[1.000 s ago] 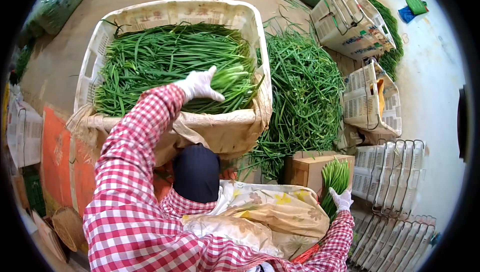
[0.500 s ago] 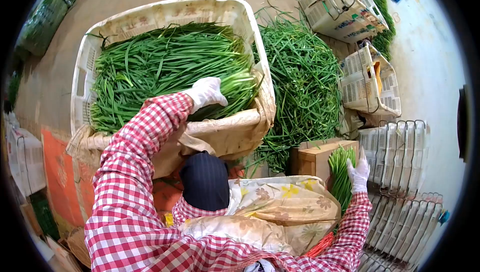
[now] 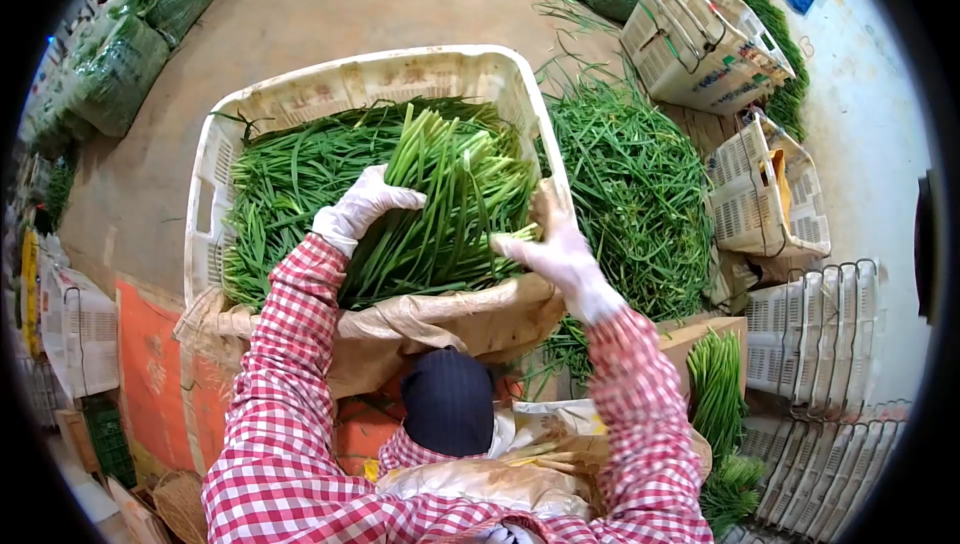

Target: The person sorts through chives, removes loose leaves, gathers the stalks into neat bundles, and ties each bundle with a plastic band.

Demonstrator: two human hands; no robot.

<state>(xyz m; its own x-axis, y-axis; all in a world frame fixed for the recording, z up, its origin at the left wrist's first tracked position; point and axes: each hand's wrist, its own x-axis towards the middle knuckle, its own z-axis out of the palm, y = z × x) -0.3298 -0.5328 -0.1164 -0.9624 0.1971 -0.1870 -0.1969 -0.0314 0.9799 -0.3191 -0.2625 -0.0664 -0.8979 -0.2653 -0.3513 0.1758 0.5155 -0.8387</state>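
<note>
A large white crate (image 3: 205, 194) in front of me holds a thick layer of long garlic chives (image 3: 290, 159). My left hand (image 3: 368, 206), in a white glove, is closed round the left side of a lifted bunch of garlic chives (image 3: 450, 179). The bunch's pale ends point up and away from me. My right hand (image 3: 565, 259), gloved too, is at the crate's right side, thumb and fingers apart beside a few pale stalk ends. A separate chive bundle (image 3: 716, 384) stands by a cardboard box (image 3: 680, 339) at my right.
Loose green leaves (image 3: 640, 194) are heaped on the floor right of the crate. Several white crates (image 3: 765, 189) line the right wall. Brown cloth (image 3: 450, 319) drapes over the near rim. Wrapped green bales (image 3: 120, 74) stand at far left.
My right hand has left the bundle by the box and come over to the crate. My left hand has raised a bunch, its ends now tipped upward. The view has shifted.
</note>
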